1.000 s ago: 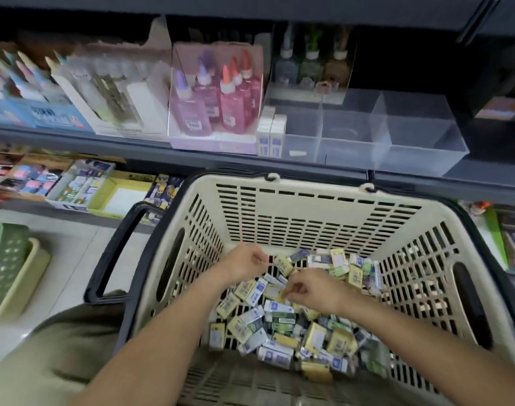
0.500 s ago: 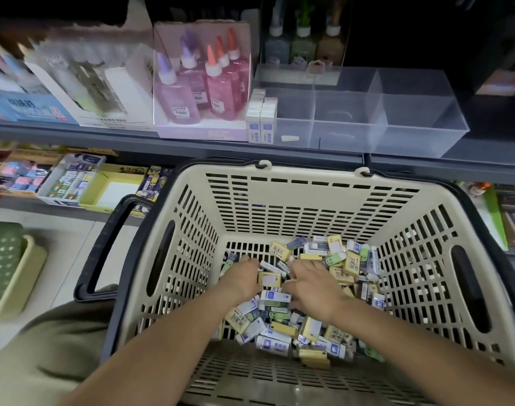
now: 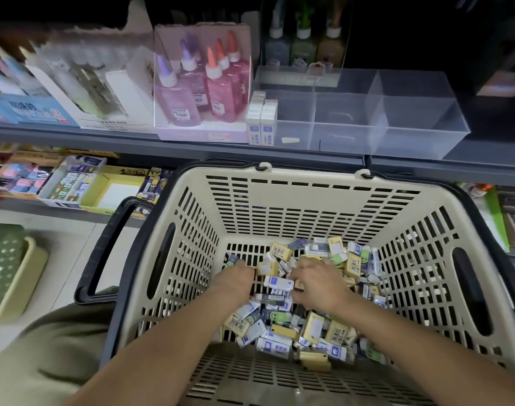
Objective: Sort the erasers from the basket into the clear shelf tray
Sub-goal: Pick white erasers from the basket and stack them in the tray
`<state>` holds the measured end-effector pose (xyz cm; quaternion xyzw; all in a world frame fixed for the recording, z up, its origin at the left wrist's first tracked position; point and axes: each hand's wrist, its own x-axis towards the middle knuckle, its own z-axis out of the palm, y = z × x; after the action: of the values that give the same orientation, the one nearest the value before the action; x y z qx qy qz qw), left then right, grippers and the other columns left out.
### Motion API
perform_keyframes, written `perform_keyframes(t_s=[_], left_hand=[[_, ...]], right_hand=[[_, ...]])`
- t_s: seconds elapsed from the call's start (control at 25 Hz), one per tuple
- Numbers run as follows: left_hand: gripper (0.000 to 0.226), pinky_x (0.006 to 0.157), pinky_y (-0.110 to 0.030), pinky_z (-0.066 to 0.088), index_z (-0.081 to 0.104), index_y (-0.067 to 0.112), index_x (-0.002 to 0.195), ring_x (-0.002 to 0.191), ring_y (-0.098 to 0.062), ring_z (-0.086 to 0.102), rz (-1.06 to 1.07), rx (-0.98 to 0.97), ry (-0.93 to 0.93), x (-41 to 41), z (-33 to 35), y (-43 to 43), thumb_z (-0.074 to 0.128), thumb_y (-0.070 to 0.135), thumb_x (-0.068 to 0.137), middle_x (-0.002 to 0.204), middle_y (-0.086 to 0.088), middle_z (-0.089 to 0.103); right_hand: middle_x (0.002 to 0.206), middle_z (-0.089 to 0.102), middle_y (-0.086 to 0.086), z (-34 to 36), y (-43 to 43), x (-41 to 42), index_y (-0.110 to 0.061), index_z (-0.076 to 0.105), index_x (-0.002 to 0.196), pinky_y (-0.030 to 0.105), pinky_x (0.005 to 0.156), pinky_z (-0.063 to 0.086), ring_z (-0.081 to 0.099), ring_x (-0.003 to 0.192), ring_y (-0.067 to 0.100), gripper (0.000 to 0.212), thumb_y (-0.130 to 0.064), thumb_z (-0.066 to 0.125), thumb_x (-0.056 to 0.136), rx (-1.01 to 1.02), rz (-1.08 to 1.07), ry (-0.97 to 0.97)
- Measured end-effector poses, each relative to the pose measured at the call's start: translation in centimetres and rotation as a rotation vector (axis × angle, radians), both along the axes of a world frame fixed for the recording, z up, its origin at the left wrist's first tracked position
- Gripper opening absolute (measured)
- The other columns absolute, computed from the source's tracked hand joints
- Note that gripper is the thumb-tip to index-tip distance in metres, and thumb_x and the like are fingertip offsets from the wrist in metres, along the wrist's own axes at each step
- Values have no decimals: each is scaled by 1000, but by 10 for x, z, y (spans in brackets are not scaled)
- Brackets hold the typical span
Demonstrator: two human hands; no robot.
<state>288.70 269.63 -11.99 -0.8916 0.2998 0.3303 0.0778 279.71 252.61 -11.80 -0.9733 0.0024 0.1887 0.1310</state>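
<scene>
The cream basket (image 3: 309,178) with a black rim sits in front of me. A heap of small boxed erasers (image 3: 312,326) in white, blue, yellow and green covers its floor. My left hand (image 3: 235,278) is down in the heap with its fingers curled under; what they enclose is hidden. My right hand (image 3: 319,284) lies beside it, its curled fingers pinching the end of a white and blue eraser (image 3: 279,282) between the two hands. On the shelf above stands the clear tray (image 3: 397,127), with several white erasers (image 3: 262,121) standing in its left compartment.
Pink glue bottles in a display box (image 3: 203,83) stand left of the tray. Boxes of stationery (image 3: 74,183) fill the lower shelf. A black basket handle (image 3: 109,244) hangs to the left. Green and yellow stacked baskets (image 3: 7,268) sit on the floor.
Both hands have dropped from above the heap down into it and shifted slightly. The view has tilted down, so the shelf and tray appear higher in the frame.
</scene>
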Motion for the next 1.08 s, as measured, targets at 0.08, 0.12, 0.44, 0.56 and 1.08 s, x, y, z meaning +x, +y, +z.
perform_keyframes(t_s=[0.08, 0.12, 0.44, 0.56, 1.08], left_hand=[[34, 85, -35, 47, 54, 6, 119, 106, -28, 56, -44, 35, -15, 2, 1, 1, 58, 4, 85, 126, -12, 42], [34, 84, -35, 48, 54, 6, 118, 106, -28, 56, -51, 54, -22, 4, 2, 2, 55, 1, 85, 129, -12, 42], [49, 96, -40, 43, 50, 23, 115, 119, -24, 38, -158, 68, 75, 18, 7, 23, 76, 26, 74, 132, -6, 34], [37, 96, -40, 42, 53, 22, 101, 117, -23, 37, -162, 57, 76, 18, 7, 24, 77, 26, 73, 132, -5, 35], [29, 69, -28, 53, 61, 4, 112, 89, -21, 65, 1092, -941, 914, 25, 37, -9, 65, 16, 85, 101, -12, 70]], right_hand=[[118, 54, -4, 4, -2, 2, -25, 58, 122, 33, 96, 37, 54, 106, 14, 41, -43, 53, 86, 52, -67, 8], [117, 55, -4, 5, -3, 3, -23, 60, 119, 32, 93, 41, 56, 102, 14, 39, -41, 55, 85, 102, -115, 9], [107, 55, -2, 7, -8, 6, -19, 65, 109, 30, 81, 49, 57, 93, 13, 32, -38, 64, 83, 278, -282, 68], [109, 55, -1, 6, -7, 5, -18, 64, 111, 29, 82, 49, 56, 94, 14, 34, -37, 64, 83, 294, -260, 82], [77, 60, 3, 28, 17, 15, -17, 58, 84, 30, 71, 50, 56, 69, 13, 13, -17, 71, 81, 857, -658, -15]])
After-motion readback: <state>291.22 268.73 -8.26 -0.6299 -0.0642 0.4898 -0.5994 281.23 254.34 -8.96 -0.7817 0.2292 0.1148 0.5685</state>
